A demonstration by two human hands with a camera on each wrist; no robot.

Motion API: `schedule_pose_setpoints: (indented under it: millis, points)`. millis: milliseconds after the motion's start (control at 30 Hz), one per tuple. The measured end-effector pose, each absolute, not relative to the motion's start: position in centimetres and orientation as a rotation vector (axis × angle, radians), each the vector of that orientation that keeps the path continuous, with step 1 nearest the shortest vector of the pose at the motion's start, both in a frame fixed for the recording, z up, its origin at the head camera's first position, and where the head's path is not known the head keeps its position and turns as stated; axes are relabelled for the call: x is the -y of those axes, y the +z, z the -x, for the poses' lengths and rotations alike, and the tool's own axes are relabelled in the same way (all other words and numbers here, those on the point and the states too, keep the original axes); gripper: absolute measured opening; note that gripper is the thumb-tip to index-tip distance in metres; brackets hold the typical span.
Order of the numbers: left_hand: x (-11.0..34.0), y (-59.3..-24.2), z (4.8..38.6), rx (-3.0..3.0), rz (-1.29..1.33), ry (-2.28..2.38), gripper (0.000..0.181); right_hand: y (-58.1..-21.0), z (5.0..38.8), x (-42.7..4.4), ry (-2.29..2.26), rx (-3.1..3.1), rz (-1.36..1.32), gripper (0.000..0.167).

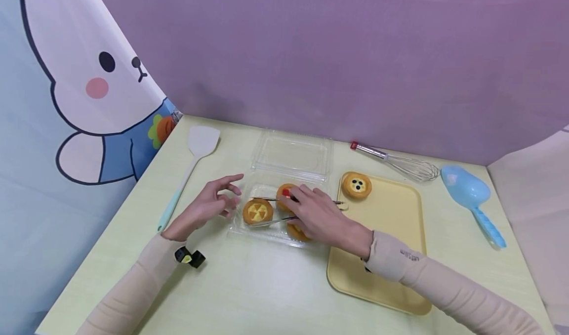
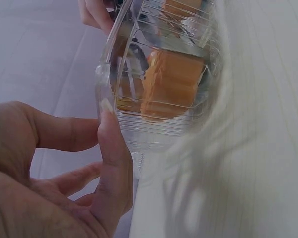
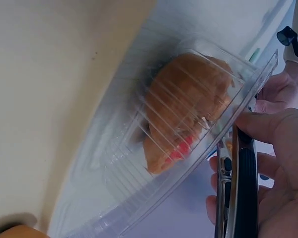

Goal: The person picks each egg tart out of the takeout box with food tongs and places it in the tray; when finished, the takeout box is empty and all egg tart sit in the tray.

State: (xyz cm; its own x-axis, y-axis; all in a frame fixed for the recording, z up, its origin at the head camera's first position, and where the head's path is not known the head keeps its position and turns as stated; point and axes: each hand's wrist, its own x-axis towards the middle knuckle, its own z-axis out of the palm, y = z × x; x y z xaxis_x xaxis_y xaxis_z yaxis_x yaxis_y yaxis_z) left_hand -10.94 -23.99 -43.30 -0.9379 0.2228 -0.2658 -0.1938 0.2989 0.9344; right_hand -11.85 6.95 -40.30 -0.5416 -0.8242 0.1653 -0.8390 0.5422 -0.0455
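Observation:
My right hand grips metal tongs with black handle parts. Their two arms reach left, one on each side of a round tart with a yellow-and-brown segmented top. That tart sits at the left in a clear plastic clamshell box, its lid folded back. Partly under my right hand are a red-topped tart and another tart in the box. Beside the box's left edge is my left hand, fingers spread and slightly bent, fingertips at the rim in the left wrist view.
Right of the box lies a yellow tray, with a dark-dotted tart at its far left corner. A whisk and blue scoop lie behind and right of the tray. On the left lies a spatula.

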Motion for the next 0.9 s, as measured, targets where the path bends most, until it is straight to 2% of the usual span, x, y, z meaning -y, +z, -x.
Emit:
schedule_pose_setpoints:
  millis: [433,900]
  points:
    - [23.7,-43.4,11.3,-2.230,-0.032,1.659,0.073,-39.4,11.4,-9.2,0.231,2.654,-1.311,0.051]
    - [24.1,-43.4,11.1,-2.205,-0.018,1.678,0.072,-38.0,10.7,-16.3,0.285,2.585,-1.070,0.056]
